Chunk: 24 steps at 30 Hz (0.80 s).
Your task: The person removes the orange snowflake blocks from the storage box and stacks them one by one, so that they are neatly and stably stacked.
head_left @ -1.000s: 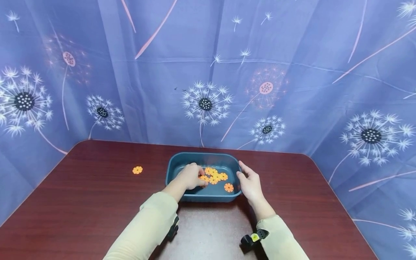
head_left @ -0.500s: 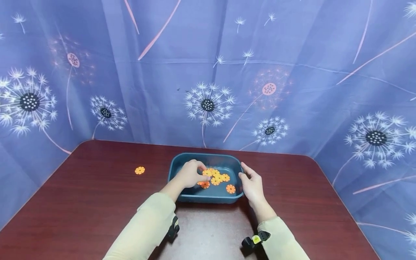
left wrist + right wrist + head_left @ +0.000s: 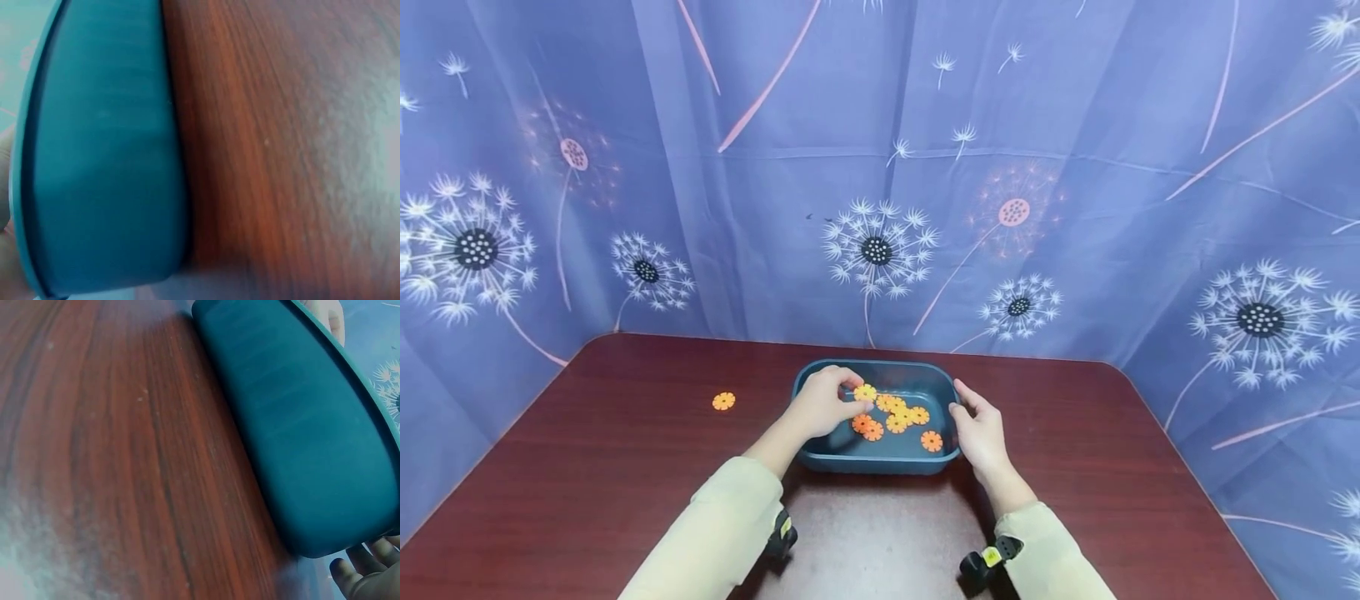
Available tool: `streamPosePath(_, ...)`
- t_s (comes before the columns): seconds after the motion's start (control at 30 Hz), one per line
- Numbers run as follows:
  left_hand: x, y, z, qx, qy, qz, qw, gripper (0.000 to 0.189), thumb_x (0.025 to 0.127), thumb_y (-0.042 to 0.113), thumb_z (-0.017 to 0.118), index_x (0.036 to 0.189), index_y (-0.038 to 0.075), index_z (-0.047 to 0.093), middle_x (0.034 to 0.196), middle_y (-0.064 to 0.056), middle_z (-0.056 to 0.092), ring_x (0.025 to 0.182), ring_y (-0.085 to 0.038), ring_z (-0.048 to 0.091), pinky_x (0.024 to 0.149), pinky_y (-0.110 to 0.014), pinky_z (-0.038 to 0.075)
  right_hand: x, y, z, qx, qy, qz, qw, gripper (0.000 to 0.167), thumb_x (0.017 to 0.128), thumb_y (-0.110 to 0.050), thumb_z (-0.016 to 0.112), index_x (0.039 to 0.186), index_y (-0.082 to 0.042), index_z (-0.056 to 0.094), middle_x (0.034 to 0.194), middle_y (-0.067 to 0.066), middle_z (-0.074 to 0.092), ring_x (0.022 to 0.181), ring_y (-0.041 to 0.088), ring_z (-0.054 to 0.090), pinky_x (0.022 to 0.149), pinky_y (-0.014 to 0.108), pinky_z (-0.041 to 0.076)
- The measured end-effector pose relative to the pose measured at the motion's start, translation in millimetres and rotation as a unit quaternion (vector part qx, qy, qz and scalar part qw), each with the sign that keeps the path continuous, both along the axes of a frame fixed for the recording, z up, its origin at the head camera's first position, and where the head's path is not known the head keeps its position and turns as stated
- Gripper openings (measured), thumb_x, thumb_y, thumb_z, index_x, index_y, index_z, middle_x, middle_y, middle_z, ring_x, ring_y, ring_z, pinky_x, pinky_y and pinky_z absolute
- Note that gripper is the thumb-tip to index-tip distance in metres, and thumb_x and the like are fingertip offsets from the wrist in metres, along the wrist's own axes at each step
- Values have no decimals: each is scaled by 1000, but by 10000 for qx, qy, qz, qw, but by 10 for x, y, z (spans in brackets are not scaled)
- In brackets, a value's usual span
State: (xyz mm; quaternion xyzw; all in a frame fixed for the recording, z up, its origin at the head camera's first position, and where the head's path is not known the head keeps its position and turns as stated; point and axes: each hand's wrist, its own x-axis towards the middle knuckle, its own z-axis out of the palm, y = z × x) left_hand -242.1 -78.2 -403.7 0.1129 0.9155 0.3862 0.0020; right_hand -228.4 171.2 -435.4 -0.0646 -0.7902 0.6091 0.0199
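Note:
A dark teal rectangular basin (image 3: 880, 465) sits on the table and holds several round, notched plastic discs. Above its left part, my left hand (image 3: 822, 406) pinches a yellow disc (image 3: 865, 392) between thumb and fingers. Beneath that hand two orange discs (image 3: 872, 431) overlap, and a cluster of yellow discs (image 3: 898, 410) lies to their right. Another orange disc (image 3: 932, 441) is near the basin's right front corner. My right hand (image 3: 982, 431) grips the basin's right rim. Both wrist views show mostly the basin's outer wall (image 3: 106, 137), with the fingers (image 3: 369, 575) of the right hand partly hidden behind it.
A single yellow-orange disc (image 3: 723, 401) lies on the dark red wooden table (image 3: 625, 467), left of the basin. Behind the table hangs a blue curtain (image 3: 760, 208) with dandelion prints. Black wrist cameras (image 3: 781, 534) are strapped under both sleeves.
My left hand has lifted a yellow disc and drawn back slightly to the left, uncovering the two orange discs. My right hand stays at the rim.

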Motion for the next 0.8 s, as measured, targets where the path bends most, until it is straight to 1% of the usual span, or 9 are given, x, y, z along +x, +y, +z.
streamPosePath(0.07, 22, -34, 35, -10, 96, 25, 10000, 39, 78, 31, 77, 110, 12, 66, 106, -3, 63, 91, -20, 55, 75, -31, 51, -3, 1, 0, 6, 21, 14, 10000, 46, 96, -12, 48, 142, -13, 43, 138, 11, 50, 57, 20, 49, 52, 27, 46)
streamPosePath(0.13, 41, -65, 60, 2, 177, 53, 9998, 38, 78, 31, 77, 110, 13, 67, 106, -3, 63, 91, -19, 55, 76, -32, 51, -4, 6, 2, 19, 35, 33, 10000, 46, 96, -12, 48, 142, -13, 43, 139, 11, 49, 61, 21, 50, 54, 27, 47)
streamPosePath(0.3, 106, -157, 66, 103, 278, 192, 9994, 37, 77, 30, 78, 108, 14, 67, 105, -2, 63, 93, -19, 56, 79, -33, 52, 7, -7, 4, 51, 12, 92, 9999, 47, 97, -12, 48, 143, -13, 42, 141, 12, 48, 68, 24, 51, 57, 27, 48)
streamPosePath(0.4, 131, -215, 52, 178, 329, 235, 9990, 36, 77, 29, 78, 107, 13, 67, 104, -2, 63, 93, -19, 57, 80, -34, 52, 10, -6, -3, 46, -32, 91, 9999, 46, 97, -12, 48, 143, -13, 43, 139, 13, 49, 64, 22, 50, 56, 27, 47)
streamPosePath(0.57, 147, -318, 47, 195, 499, 312, 9981, 36, 77, 29, 78, 108, 13, 67, 104, -3, 63, 94, -20, 58, 81, -36, 53, 12, -12, -2, 46, -29, 79, 10000, 46, 97, -12, 48, 143, -13, 43, 139, 13, 49, 61, 19, 49, 55, 26, 47)
streamPosePath(0.8, 145, -450, 72, 175, 671, 392, 9968, 39, 78, 31, 77, 110, 11, 67, 107, -6, 63, 95, -21, 59, 80, -37, 53, 9, -13, 9, 70, -16, 64, 10000, 47, 97, -11, 47, 143, -12, 42, 141, 13, 47, 63, 20, 50, 56, 26, 47)
